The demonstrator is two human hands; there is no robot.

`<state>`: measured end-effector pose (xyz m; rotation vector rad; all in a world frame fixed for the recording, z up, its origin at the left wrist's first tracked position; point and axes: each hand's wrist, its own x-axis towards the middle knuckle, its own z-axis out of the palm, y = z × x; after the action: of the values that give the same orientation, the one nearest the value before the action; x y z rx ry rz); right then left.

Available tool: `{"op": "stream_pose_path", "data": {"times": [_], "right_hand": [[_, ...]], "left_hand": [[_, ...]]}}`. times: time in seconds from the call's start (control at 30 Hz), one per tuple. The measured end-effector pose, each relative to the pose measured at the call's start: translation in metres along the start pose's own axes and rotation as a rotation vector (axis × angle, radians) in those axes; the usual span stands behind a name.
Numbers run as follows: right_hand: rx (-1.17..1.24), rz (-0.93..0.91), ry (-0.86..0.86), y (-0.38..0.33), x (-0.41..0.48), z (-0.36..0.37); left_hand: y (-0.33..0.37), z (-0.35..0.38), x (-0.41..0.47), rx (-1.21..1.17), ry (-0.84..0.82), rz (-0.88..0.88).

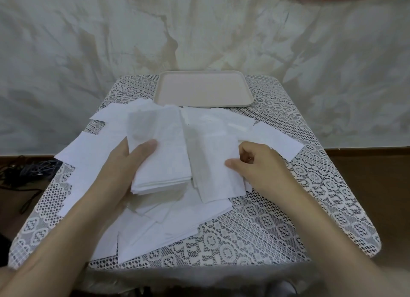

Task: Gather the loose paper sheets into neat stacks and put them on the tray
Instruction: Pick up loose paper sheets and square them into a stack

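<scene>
Left hand grips gathered stack; right hand pinches single sheet beside it. Tray beyond both, bare. Align sheet's edges before laying onto stack.

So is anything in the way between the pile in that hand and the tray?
Nothing visible does. The left hand holds the stack; only loose sheets lie flat on the cloth between it and the tray, low enough to pass over.
</scene>
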<state>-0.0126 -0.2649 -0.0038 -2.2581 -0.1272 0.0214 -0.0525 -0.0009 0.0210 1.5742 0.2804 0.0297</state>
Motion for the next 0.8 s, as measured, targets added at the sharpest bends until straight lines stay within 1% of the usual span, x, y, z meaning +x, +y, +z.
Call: {"op": "stream_pose_path", "data": {"times": [0.07, 0.27, 0.43, 0.67, 0.7, 0.73, 0.8], "right_hand": [[-0.046, -0.012, 0.026, -0.002, -0.002, -0.003], [-0.012, -0.017, 0.041, 0.0, -0.004, -0.009], [-0.038, -0.036, 0.087, -0.004, -0.007, -0.01], [-0.243, -0.112, 0.17, 0.0, -0.004, -0.008], [-0.232, -0.096, 0.17, 0.002, -0.003, -0.009], [-0.172, -0.059, 0.162, 0.004, -0.001, -0.011], [0.051, 0.021, 0.131, 0.004, 0.001, -0.015]], "left_hand": [[0.0, 0.0, 0.0, -0.004, -0.001, 0.003], [0.0, -0.001, 0.0, -0.005, -0.003, 0.002], [0.0, 0.001, 0.0, -0.007, -0.003, -0.004], [0.0, -0.001, 0.001, -0.002, -0.011, 0.008], [-0.001, -0.001, 0.001, 0.0, -0.013, 0.012], [-0.001, -0.002, 0.001, 0.0, -0.012, 0.014], [-0.002, -0.002, 0.001, -0.007, -0.015, 0.014]]}}
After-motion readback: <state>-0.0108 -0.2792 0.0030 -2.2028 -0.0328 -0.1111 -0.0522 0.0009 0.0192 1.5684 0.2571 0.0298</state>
